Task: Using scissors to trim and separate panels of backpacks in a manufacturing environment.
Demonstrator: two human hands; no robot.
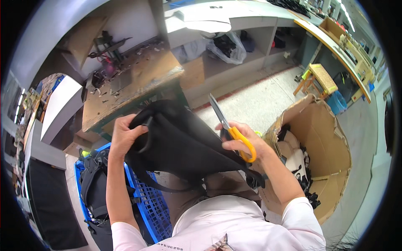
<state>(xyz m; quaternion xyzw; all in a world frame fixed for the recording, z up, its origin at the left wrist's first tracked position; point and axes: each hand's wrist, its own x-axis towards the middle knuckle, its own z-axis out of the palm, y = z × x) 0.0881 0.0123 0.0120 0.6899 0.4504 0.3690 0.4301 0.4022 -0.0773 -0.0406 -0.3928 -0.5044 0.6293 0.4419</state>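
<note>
A black fabric bag [180,144] with a dangling strap is stretched between my hands, in front of my lap. My left hand [124,136] is closed on its upper left edge, thumb on top. Scissors [218,112] with yellow-orange handles are in my right hand [247,140], their blades pointing up and away beyond the bag. The blades look closed together. My right fingers also lie against the bag's right edge; whether they pinch the cloth is hidden.
To my left, a blue plastic crate [142,205] holds black bags [94,184]. An open cardboard box [326,146] with pale and black pieces stands at my right. Ahead is a worn wooden-topped bench [146,79] with scraps and a tool. A small stool [320,79] stands farther right.
</note>
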